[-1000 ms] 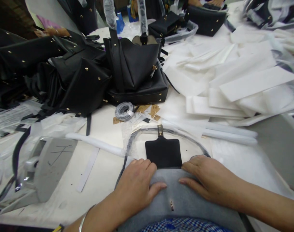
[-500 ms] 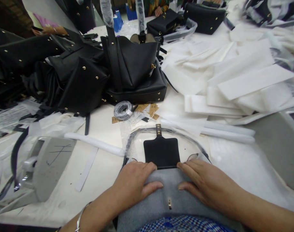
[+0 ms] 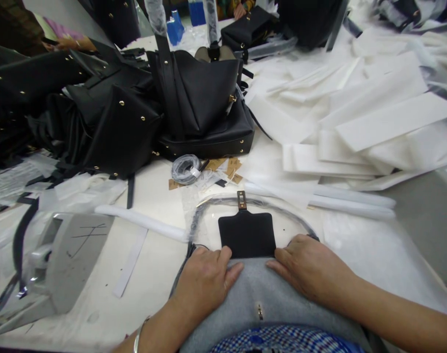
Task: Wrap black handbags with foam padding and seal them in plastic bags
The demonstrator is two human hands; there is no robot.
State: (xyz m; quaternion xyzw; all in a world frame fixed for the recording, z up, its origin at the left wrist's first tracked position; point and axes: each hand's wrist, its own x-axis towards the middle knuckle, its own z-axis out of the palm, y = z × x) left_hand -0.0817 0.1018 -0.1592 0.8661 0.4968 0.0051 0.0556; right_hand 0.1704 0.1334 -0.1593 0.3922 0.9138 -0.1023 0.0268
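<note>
Close in front of me is a handbag (image 3: pixel 252 287) with its grey inner side showing and a small gold fitting (image 3: pixel 260 312) low on it. A black flap (image 3: pixel 247 234) with a gold clasp plate (image 3: pixel 241 199) lies stretched away from its edge. My left hand (image 3: pixel 206 274) pinches that edge beside the flap's left corner, thumb on the grey side. At the right corner my right hand (image 3: pixel 307 267) grips the same edge, its fingers curled over and partly hidden. Beyond the flap arches the wrapped handle (image 3: pixel 223 200).
Black handbags (image 3: pixel 201 98) are piled at the back left. White foam sheets (image 3: pixel 385 122) spread over the right side. A grey holder (image 3: pixel 76 260) stands at left, near a white padded tube (image 3: pixel 142 220). A coiled clear-wrapped strap (image 3: pixel 185 169) lies mid-table. Other people's hands show at the far side.
Both hands keep hold of the bag's edge; my thumbs have moved up nearer to it and my right fingers are more curled. At the far right, a black bag has been turned upright.
</note>
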